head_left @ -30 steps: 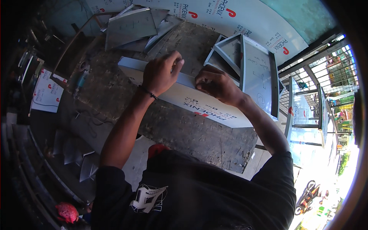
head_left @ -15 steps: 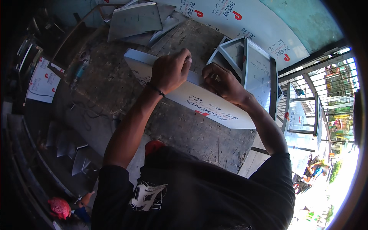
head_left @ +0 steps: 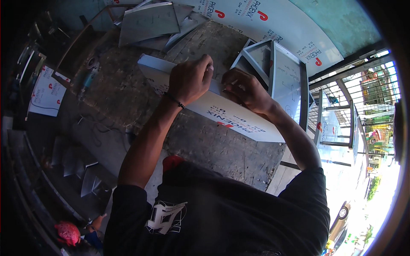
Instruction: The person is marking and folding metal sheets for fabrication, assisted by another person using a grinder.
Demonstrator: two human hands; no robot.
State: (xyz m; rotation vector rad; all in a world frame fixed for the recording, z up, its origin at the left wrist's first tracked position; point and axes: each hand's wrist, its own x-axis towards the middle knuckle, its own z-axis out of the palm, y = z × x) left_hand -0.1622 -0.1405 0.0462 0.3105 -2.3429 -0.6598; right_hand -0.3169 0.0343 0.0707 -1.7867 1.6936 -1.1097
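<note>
In front of me a long, narrow sheet-metal panel (head_left: 239,121), covered in white printed film, stands on its edge, running from upper left to lower right. My left hand (head_left: 190,81) is closed in a fist at its top edge, thumb side up. Just to the right, my right hand (head_left: 247,90) is also closed, fingers curled and pinched together over the same edge. What either hand pinches is hidden or too small to make out. Beneath the panel is a worn, scratched workbench (head_left: 200,158).
Bare metal sheets (head_left: 149,23) are stacked at the far left. An angle grinder (head_left: 90,77) lies on the bench's left side. Behind my right hand stands a metal frame (head_left: 273,64). A person in a red head covering (head_left: 67,233) is at the lower left.
My right hand has shifted slightly left along the edge, closer to my left hand. My left hand and the panel stay almost still. Outside at the right, a car has come into view.
</note>
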